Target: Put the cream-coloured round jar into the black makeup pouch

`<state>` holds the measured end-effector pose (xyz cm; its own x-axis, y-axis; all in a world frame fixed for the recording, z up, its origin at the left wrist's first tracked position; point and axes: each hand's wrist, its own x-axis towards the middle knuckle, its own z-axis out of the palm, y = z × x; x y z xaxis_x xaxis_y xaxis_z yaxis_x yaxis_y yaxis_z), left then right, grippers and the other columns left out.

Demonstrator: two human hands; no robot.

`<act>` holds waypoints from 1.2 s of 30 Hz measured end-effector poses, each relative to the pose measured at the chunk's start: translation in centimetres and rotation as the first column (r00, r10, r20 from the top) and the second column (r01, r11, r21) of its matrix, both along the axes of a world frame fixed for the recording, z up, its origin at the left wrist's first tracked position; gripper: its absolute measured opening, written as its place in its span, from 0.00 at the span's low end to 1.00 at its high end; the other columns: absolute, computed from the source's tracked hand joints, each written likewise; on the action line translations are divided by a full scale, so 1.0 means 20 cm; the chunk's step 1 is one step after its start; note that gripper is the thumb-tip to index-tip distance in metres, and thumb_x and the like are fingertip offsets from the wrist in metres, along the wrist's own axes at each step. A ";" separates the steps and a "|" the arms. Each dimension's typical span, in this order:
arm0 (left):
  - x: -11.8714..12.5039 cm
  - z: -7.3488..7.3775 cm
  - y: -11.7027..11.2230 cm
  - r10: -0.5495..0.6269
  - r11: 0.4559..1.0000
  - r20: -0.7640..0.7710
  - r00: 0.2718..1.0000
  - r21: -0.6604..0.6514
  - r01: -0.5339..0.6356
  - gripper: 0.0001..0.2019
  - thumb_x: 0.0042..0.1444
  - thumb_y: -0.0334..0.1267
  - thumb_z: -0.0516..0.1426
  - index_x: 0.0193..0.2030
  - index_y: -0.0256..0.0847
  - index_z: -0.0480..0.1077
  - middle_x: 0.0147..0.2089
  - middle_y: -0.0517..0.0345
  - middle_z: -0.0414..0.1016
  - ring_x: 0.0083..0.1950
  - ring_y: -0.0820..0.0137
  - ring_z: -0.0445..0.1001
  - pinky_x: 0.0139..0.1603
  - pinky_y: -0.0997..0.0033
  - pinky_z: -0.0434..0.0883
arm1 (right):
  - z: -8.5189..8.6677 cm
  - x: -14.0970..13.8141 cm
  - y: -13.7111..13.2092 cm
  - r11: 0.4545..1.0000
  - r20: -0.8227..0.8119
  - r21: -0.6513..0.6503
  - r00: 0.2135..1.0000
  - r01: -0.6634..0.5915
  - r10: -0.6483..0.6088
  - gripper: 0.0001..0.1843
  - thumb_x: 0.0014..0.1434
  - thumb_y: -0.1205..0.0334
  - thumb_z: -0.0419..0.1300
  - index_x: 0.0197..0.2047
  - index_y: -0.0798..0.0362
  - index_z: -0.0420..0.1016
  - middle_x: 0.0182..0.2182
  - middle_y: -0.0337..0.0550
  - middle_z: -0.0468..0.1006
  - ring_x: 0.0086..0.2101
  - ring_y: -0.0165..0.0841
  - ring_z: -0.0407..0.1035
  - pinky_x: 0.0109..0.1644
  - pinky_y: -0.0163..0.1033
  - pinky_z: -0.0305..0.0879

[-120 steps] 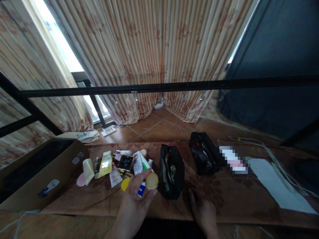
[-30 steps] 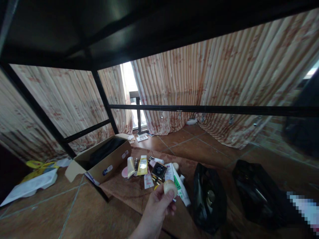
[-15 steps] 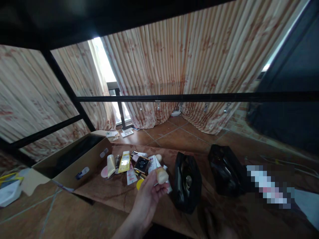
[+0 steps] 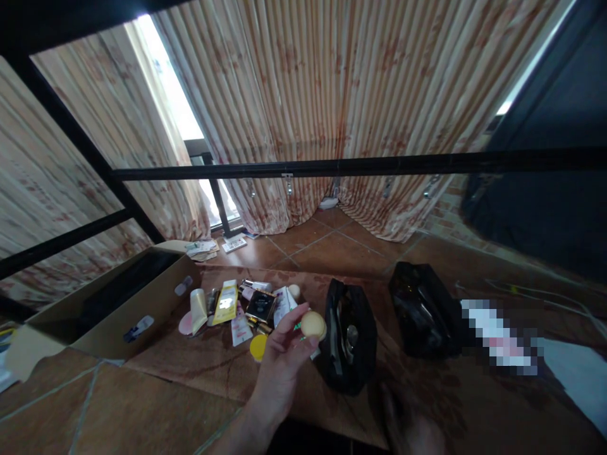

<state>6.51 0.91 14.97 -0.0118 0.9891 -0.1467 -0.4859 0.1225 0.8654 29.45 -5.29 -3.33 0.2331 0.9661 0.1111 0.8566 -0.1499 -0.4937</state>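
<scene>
The left hand [image 4: 279,373] is pinching a small, round, cream-coloured jar [image 4: 313,325] between thumb and fingertips. It is holding the jar above the brown marbled desk [image 4: 199,363], just beside the gaping mouth of a soft black zip pouch [image 4: 353,373]. The right hand [image 4: 412,433] is lying low at the bottom edge, dark and blurred, so I cannot tell its pose. Glossy tubes and sachets [image 4: 227,303] are lying jumbled behind the jar, with an open cardboard box [image 4: 142,316] standing to their left.

Glossy black pouch [image 4: 349,344]; matt cardboard box [image 4: 118,309]; smooth pale round jar [image 4: 313,324].
</scene>
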 end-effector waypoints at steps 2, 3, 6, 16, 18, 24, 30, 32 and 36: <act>0.00 -0.01 0.00 0.012 0.999 -0.096 0.995 0.047 -0.008 0.26 0.43 0.33 0.68 0.52 0.45 0.73 0.43 0.57 0.79 0.42 0.70 0.74 0.40 0.75 0.69 | 0.01 -0.01 0.00 1.000 0.003 -0.019 1.000 0.019 -0.019 0.24 0.63 0.46 0.45 0.44 0.49 0.77 0.43 0.46 0.81 0.38 0.40 0.77 0.38 0.40 0.71; 0.00 -0.01 -0.01 0.016 0.998 -0.142 0.990 0.067 -0.007 0.26 0.44 0.33 0.68 0.53 0.45 0.72 0.44 0.56 0.78 0.42 0.69 0.74 0.41 0.75 0.69 | 0.02 -0.01 0.00 0.999 0.000 -0.027 1.000 0.028 -0.028 0.24 0.63 0.46 0.45 0.44 0.49 0.77 0.42 0.46 0.81 0.38 0.40 0.77 0.37 0.40 0.71; 0.00 -0.03 -0.02 0.024 0.992 -0.249 0.968 0.125 0.008 0.26 0.47 0.32 0.66 0.55 0.45 0.70 0.48 0.54 0.77 0.47 0.66 0.73 0.45 0.74 0.68 | 0.03 -0.02 0.00 0.998 -0.007 -0.036 0.999 0.043 -0.044 0.24 0.63 0.45 0.45 0.44 0.49 0.77 0.42 0.46 0.81 0.36 0.39 0.77 0.34 0.39 0.70; 0.00 -0.04 -0.03 0.043 0.985 -0.375 0.926 0.173 0.024 0.26 0.50 0.32 0.64 0.56 0.46 0.68 0.53 0.53 0.73 0.52 0.63 0.70 0.55 0.68 0.64 | 0.05 -0.02 0.00 0.999 0.014 -0.007 0.998 0.054 -0.053 0.25 0.63 0.46 0.45 0.43 0.50 0.78 0.40 0.48 0.81 0.36 0.40 0.77 0.35 0.39 0.71; 0.00 -0.05 -0.03 0.038 0.981 -0.426 0.904 0.186 0.046 0.25 0.52 0.34 0.63 0.58 0.46 0.67 0.54 0.52 0.72 0.53 0.63 0.70 0.56 0.67 0.64 | 0.05 -0.03 0.00 0.999 0.020 0.003 0.999 0.049 -0.049 0.25 0.63 0.46 0.45 0.42 0.51 0.78 0.40 0.48 0.81 0.35 0.39 0.77 0.33 0.39 0.70; -0.02 -0.10 -0.01 0.075 0.955 -0.506 0.860 0.284 0.084 0.22 0.55 0.36 0.61 0.57 0.47 0.66 0.56 0.53 0.70 0.54 0.63 0.70 0.57 0.62 0.64 | 0.06 -0.05 0.00 0.996 0.055 0.053 0.996 0.067 -0.070 0.27 0.64 0.46 0.42 0.41 0.52 0.78 0.38 0.48 0.82 0.33 0.40 0.77 0.33 0.40 0.69; -0.03 -0.13 0.01 0.120 0.921 -0.510 0.852 0.378 0.097 0.19 0.53 0.35 0.61 0.53 0.49 0.70 0.56 0.55 0.68 0.57 0.63 0.68 0.58 0.63 0.66 | 0.06 -0.05 -0.01 0.994 0.086 0.101 0.995 0.042 -0.051 0.26 0.65 0.46 0.43 0.41 0.51 0.77 0.37 0.48 0.81 0.32 0.38 0.77 0.32 0.39 0.68; -0.03 -0.12 0.01 0.112 0.921 -0.506 0.855 0.375 0.102 0.18 0.53 0.35 0.61 0.52 0.49 0.70 0.56 0.56 0.67 0.56 0.64 0.69 0.57 0.64 0.66 | 0.06 -0.05 -0.01 0.995 0.088 0.091 0.995 0.041 -0.049 0.25 0.65 0.46 0.43 0.41 0.51 0.77 0.37 0.47 0.81 0.32 0.39 0.77 0.32 0.39 0.69; -0.03 -0.11 0.01 0.101 0.931 -0.536 0.838 0.349 0.111 0.18 0.53 0.35 0.61 0.51 0.48 0.70 0.55 0.56 0.68 0.56 0.64 0.69 0.56 0.65 0.66 | 0.06 -0.05 0.00 0.995 0.061 0.078 0.996 0.060 -0.065 0.24 0.64 0.46 0.44 0.41 0.50 0.77 0.37 0.45 0.82 0.33 0.39 0.77 0.32 0.40 0.69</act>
